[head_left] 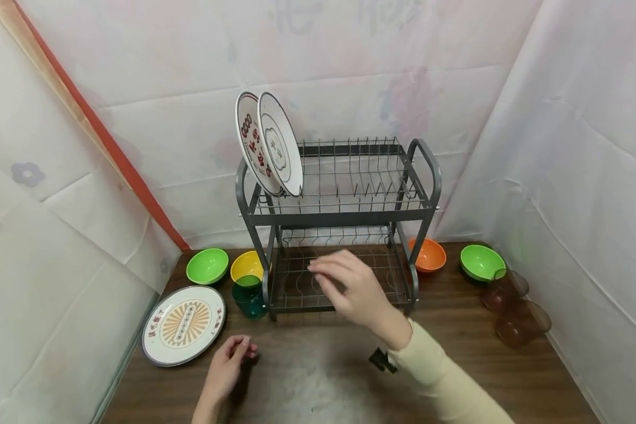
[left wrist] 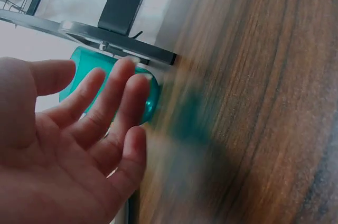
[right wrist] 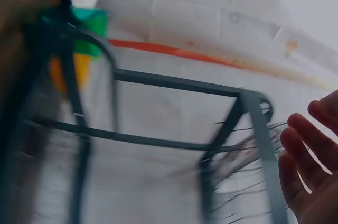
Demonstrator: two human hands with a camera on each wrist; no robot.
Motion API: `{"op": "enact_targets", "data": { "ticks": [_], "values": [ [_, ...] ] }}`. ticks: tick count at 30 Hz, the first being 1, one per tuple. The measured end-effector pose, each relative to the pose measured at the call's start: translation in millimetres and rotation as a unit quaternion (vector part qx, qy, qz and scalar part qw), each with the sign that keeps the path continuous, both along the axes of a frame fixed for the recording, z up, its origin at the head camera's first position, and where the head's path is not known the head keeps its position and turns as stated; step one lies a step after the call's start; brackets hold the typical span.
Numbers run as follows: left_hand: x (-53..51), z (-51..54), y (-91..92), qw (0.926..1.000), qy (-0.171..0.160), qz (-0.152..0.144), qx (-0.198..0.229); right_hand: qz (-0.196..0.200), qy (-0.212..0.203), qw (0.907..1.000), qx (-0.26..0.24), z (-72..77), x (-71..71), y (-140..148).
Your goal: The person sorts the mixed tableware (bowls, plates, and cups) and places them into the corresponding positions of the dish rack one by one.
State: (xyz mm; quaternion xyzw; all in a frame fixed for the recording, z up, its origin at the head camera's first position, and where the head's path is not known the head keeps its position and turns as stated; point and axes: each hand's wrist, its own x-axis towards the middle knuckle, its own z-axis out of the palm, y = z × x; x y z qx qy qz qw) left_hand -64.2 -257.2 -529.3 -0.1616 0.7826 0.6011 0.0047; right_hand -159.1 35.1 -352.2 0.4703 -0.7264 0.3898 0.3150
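My right hand is raised in front of the rack's lower tier, its fingers relaxed and holding nothing. In the right wrist view the fingers of that hand hang beside the dark metal rack. My left hand is low over the table, loosely curled and holding nothing, between the plate and the table's middle. A teal cup stands just beyond it; in the left wrist view the cup shows behind the fingers. Two plates stand upright at the left end of the rack's upper tier.
Green and yellow bowls sit left of the rack. On the right are an orange bowl, a green bowl and two brownish transparent cups. A small black object lies near the right forearm.
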Motion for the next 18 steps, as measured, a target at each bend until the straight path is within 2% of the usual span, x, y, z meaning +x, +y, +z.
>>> {"op": "enact_targets", "data": {
  "ticks": [4, 6, 8, 10, 12, 15, 18],
  "values": [
    [-2.9, 1.6, -1.8, 0.9970, 0.038, 0.063, 0.026, -0.031, -0.062, 0.9973, -0.026, -47.9, 16.8, 18],
    [-3.8, 2.9, -2.4, 0.9923, 0.059, 0.105, 0.031, -0.050, -0.099, 0.9932, -0.035, -70.4, 23.8, 28],
    [-4.5, 3.1, -4.4, 0.9866, 0.078, 0.142, 0.017, -0.071, -0.136, 0.9873, -0.042, -90.4, 31.0, 39],
    [-4.6, 2.9, -8.6, 0.9809, 0.096, 0.168, -0.017, -0.094, -0.168, 0.9801, -0.048, -107.6, 37.6, 48],
    [-4.4, 2.3, -16.8, 0.9733, 0.103, 0.190, -0.076, -0.116, -0.194, 0.9725, -0.057, -121.3, 43.2, 56],
    [-4.2, 2.0, -34.2, 0.9578, 0.099, 0.207, -0.174, -0.155, -0.220, 0.9604, -0.071, -136.1, 48.5, 68],
    [-4.1, 1.7, -52.2, 0.9418, 0.094, 0.230, -0.227, -0.196, -0.237, 0.9477, -0.085, -146.1, 49.4, 82]
  ]
}}
